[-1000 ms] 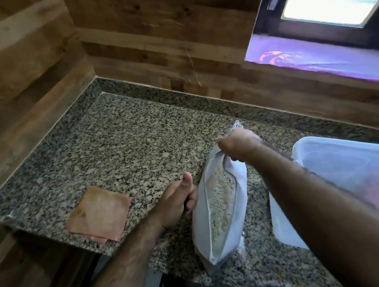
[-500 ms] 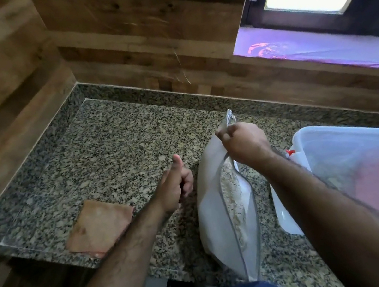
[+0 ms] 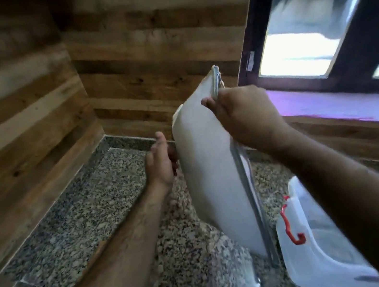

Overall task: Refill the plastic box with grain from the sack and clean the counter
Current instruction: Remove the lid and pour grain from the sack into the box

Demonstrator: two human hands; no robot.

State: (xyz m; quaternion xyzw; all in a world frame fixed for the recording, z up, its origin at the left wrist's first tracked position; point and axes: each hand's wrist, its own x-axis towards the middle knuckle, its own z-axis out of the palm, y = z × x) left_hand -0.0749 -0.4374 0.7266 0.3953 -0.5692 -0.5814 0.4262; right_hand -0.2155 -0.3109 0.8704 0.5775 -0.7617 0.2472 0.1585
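The white sack hangs above the granite bench, lifted clear of the stone and tilted, its top corner far and high, its lower end near and pointing down toward the bench just left of the plastic box. A zip edge runs down the sack's right side; its contents cannot be seen from this angle. The plastic box sits on the bench at the near right, translucent white, with a red latch on its left wall. Most of the box is hidden behind the right forearm, and what lies inside it cannot be made out.

The bench runs into a far left corner where 2 wooden plank walls meet, with a raised granite strip along their foot. Its left portion is bare speckled stone, with open room between the left arm and the wall. The near left edge of the bench drops off to dark wood below. At the far right a dark-framed window stands above a purple sill.

The right hand reaches in from the near right, its grip pinched on the sack's upper zip edge, thumb on the left face. The left hand is raised beside the sack's left face, fingers straight and the grip released, its fingertips hidden behind the sack's edge.
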